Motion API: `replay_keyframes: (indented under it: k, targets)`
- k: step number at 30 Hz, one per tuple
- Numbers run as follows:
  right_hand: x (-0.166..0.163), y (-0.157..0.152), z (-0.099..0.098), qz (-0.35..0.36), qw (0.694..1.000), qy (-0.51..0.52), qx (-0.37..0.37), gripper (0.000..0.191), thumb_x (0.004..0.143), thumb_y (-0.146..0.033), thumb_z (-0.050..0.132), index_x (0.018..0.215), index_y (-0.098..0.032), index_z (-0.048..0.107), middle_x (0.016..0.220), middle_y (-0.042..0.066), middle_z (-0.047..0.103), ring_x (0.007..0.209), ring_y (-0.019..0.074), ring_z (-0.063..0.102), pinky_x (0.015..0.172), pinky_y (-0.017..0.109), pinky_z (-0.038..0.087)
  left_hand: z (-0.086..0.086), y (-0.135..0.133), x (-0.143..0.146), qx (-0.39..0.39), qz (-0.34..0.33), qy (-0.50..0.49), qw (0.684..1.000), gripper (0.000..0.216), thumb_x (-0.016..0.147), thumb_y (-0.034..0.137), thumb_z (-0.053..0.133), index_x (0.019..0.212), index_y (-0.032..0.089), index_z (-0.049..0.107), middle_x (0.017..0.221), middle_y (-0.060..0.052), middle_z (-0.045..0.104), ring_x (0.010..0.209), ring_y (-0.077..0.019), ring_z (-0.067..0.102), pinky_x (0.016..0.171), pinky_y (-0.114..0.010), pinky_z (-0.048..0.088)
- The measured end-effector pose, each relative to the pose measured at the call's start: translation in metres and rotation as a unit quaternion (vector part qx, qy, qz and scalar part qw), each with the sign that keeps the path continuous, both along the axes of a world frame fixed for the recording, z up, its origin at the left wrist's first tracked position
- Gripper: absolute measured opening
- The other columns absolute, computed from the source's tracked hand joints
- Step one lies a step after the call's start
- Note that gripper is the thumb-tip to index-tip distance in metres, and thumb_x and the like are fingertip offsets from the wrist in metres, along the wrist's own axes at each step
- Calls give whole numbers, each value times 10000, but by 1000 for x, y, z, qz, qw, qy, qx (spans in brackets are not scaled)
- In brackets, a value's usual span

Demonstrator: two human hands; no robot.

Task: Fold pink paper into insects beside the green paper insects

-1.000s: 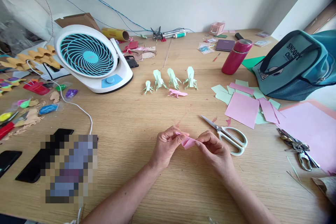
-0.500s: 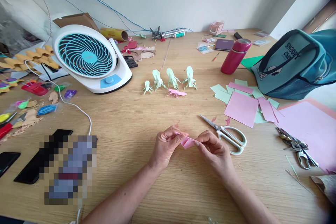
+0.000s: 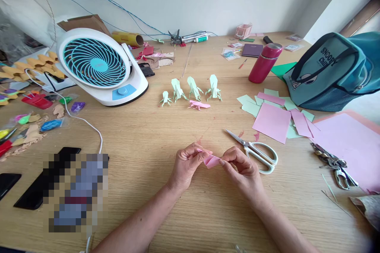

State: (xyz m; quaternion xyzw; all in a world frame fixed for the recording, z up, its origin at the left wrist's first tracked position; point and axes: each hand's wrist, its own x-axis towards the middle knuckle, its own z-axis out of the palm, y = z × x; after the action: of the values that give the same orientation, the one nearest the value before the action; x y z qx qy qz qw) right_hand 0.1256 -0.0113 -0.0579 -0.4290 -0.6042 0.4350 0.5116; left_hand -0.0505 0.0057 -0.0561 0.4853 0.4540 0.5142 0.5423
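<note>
A small folded pink paper (image 3: 211, 161) is pinched between both my hands just above the wooden table (image 3: 142, 134). My left hand (image 3: 186, 165) grips its left end with thumb and fingers closed. My right hand (image 3: 242, 170) pinches its right end. White-handled scissors (image 3: 257, 151) lie just right of my right hand. Farther back stand several pale green folded paper figures (image 3: 193, 88) in a row, with a pink paper figure (image 3: 198, 105) lying in front of them.
A white and blue desk fan (image 3: 99, 65) stands back left, its cable trailing forward. Pink and green paper sheets (image 3: 271, 116), a red bottle (image 3: 263, 63) and a teal bag (image 3: 332, 73) are on the right. Black phones (image 3: 31, 195) lie front left, keys (image 3: 335, 165) right.
My hands and the pink paper stay almost where they were. The view has shifted slightly, so everything sits a little further left in the frame.
</note>
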Motion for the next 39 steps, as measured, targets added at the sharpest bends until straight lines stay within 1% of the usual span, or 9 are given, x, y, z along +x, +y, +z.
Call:
replay_keyframes:
  k: [6,8,11,14,17,24,30,36,39]
  targets:
    - [0,0,4,-2,999,-27,18,131,897,-224,630,766,-219,620,735,12,564,684,171,522,627,316,423,1,0,1,-6,-9,-7,1000,203,781,369,747,689,189,745,675,-4,641,667,-133,547,727,-288,451]
    - [0,0,5,-4,999,-34,25,121,896,-205,625,776,-217,622,734,13,566,685,172,525,632,320,422,4,0,2,-8,-24,-13,1000,208,776,372,751,699,179,741,686,-11,651,667,-136,559,734,-295,465]
    - [0,-1,5,-2,999,-36,28,146,889,-183,625,751,-214,590,738,14,567,694,173,530,641,324,427,8,-1,5,-2,-57,-16,998,175,770,338,760,747,166,746,715,-26,659,678,-140,575,684,-278,473]
    - [-1,-1,6,1,999,-35,28,167,883,-172,630,734,-212,566,741,12,564,700,172,531,651,324,427,10,-2,7,22,-73,-3,997,155,773,291,760,712,153,725,701,-30,645,683,-144,583,655,-267,473]
    - [-1,-2,7,3,999,-33,23,158,883,-175,633,738,-211,585,739,9,565,701,168,531,655,319,424,10,-2,7,36,-72,14,997,173,791,281,744,685,151,703,685,-25,632,680,-142,582,654,-264,467]
    - [-3,-2,5,26,999,-6,-30,86,897,-234,636,814,-217,643,794,26,611,752,177,553,696,318,438,11,-3,6,46,-59,23,997,200,829,283,708,685,149,674,677,-3,607,671,-124,568,679,-255,451]
    - [-3,-3,6,18,1000,-10,-23,119,902,-226,629,783,-219,623,771,11,596,726,167,542,676,303,426,8,-4,6,50,-59,35,996,165,835,263,705,723,144,680,690,-3,612,668,-121,573,659,-246,452]
    - [-3,-4,8,11,999,-28,-18,135,897,-212,631,767,-214,594,757,-1,579,707,155,523,663,288,409,10,-5,8,51,-57,36,996,182,834,267,702,710,136,675,668,-2,604,647,-113,562,630,-232,443]
    - [-3,-4,5,15,999,-14,-31,134,890,-218,643,764,-210,599,757,0,582,708,154,520,667,286,402,10,-5,9,53,-60,44,996,195,833,269,701,698,135,658,653,2,597,635,-108,550,628,-228,438]
